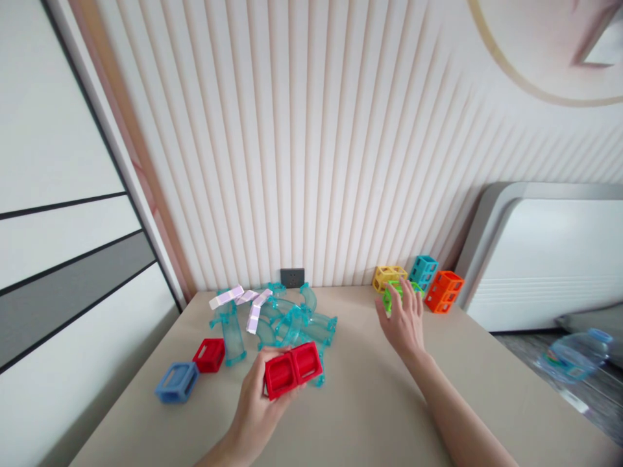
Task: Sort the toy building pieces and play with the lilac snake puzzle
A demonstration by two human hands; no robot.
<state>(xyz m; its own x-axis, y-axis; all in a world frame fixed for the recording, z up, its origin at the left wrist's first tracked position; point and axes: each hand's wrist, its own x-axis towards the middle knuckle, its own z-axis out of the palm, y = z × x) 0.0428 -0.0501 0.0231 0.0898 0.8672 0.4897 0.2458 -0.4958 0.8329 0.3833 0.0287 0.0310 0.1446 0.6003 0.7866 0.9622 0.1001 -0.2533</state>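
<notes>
My left hand is wrapped round a red two-part block, held over the front middle of the table. Farther back on the right, my right hand reaches over a green open-frame block with its fingers apart; whether the fingertips touch it is unclear. Behind and beside that hand stand a yellow frame block, a blue frame block and an orange frame block. On the left lie a red block and a light blue block.
Several clear teal track pieces and white-and-lilac strips lie at the back left of the table. A black socket is on the ribbed wall. A plastic bottle lies beyond the right edge.
</notes>
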